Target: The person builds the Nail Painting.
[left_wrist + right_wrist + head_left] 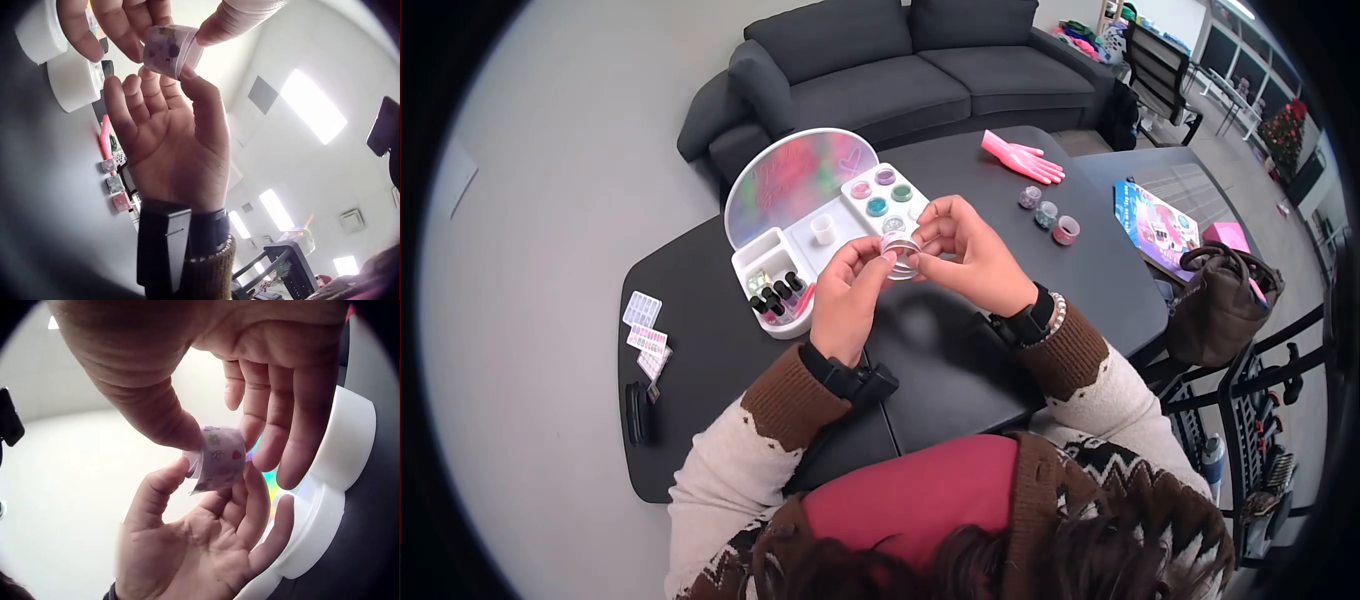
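Observation:
Both hands meet in front of the white vanity case [810, 318] and pinch a small roll of translucent film [900, 262] between them. The left hand [847, 297] holds its left side with thumb and fingers. From the other side, the right hand [980, 262] grips it between thumb and fingertips. Tiny hearts and flowers are printed on the film [220, 464] in the right wrist view, where one loose edge stands away from the roll near both thumbs. Clear rings show at the roll's rim in the head view.
Nail polish bottles [776, 305] and a small white cup [823, 230] sit in the case, with glitter jars [877, 206] in its right part. Three more jars [1046, 214] and a pink model hand [1025, 160] lie to the right. Sticker sheets [646, 338] and a black pouch [637, 413] lie left.

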Motion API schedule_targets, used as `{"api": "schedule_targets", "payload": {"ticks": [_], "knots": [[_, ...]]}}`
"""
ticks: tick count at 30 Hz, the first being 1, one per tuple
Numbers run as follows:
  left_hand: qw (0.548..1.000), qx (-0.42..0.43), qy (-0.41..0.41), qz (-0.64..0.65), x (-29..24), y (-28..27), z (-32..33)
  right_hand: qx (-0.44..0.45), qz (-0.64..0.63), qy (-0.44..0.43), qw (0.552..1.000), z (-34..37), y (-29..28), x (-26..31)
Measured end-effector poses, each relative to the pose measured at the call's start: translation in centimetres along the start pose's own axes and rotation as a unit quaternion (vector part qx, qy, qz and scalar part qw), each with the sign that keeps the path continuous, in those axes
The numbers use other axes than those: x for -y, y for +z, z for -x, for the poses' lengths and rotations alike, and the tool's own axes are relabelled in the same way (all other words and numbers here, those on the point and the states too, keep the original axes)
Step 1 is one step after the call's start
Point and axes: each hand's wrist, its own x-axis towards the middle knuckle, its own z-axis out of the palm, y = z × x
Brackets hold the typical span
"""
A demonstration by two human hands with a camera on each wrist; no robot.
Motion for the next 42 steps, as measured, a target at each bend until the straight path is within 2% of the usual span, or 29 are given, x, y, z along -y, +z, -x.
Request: {"api": "schedule_targets", "payload": {"ticks": [2, 7, 12, 15, 19, 21, 23, 25, 32, 33, 34, 35, 37, 39, 41, 42], "knots": [[1.000, 0.004, -0.005, 0.028, -0.2, 0.5, 0.2, 0.002, -0.062, 0.009, 0.998, 0.0, 0.1, -0.3], [0.998, 0.014, -0.009, 0.067, 0.0, 0.5, 0.2, 0.013, -0.090, 0.025, 0.996, 0.0, 0.5, -0.4], [0.998, 0.036, 0.020, 0.050, 0.2, 0.0, -0.1, 0.020, -0.125, 0.016, 0.992, 0.1, 0.6, -0.5], [0.999, 0.046, 0.018, 0.006, -0.2, 0.1, -0.1, 0.015, -0.137, 0.009, 0.990, 0.1, 0.5, -0.1], [0.998, 0.055, 0.007, 0.018, -0.1, -0.2, -0.2, 0.011, -0.165, 0.015, 0.986, 0.3, 0.4, 0.3], [0.998, 0.031, 0.051, -0.016, -0.5, 0.3, 0.0, 0.003, -0.179, 0.022, 0.984, 0.2, 0.1, 0.3], [0.998, 0.046, 0.044, -0.016, -0.7, 0.5, 0.2, -0.012, -0.194, 0.013, 0.981, 0.1, -0.5, 0.1], [0.997, 0.061, 0.036, -0.016, -0.6, 0.6, 0.3, -0.016, -0.197, 0.022, 0.980, 0.0, -0.8, 0.4], [0.999, 0.015, 0.049, -0.013, -0.1, 0.5, 0.2, 0.001, -0.155, 0.007, 0.988, -0.1, -1.6, 1.0], [0.998, -0.003, 0.055, -0.021, -0.2, 0.5, 0.1, -0.044, -0.083, -0.027, 0.995, -0.2, -2.4, 1.1], [0.998, 0.001, 0.052, -0.032, -0.2, 0.4, 0.0, -0.111, 0.071, -0.055, 0.990, -0.2, -3.8, 1.7], [0.998, 0.001, 0.053, -0.028, -0.2, 0.4, 0.0, -0.172, 0.223, -0.081, 0.956, -0.1, -5.6, 2.3], [0.999, -0.001, 0.046, -0.027, 0.0, 0.4, 0.2, -0.260, 0.423, -0.100, 0.862, 0.4, -10.1, 2.6], [0.999, 0.004, 0.038, -0.027, 0.1, 0.4, 0.4, -0.303, 0.524, 0.000, 0.796, 1.9, -13.9, 1.1], [0.999, 0.010, 0.030, -0.029, 0.1, 0.3, 0.3, -0.274, 0.556, 0.159, 0.769, 3.4, -15.6, 0.3], [0.999, 0.019, 0.012, -0.035, 0.1, 0.2, 0.3, -0.270, 0.557, 0.158, 0.769, 3.4, -16.5, 0.0]]}}
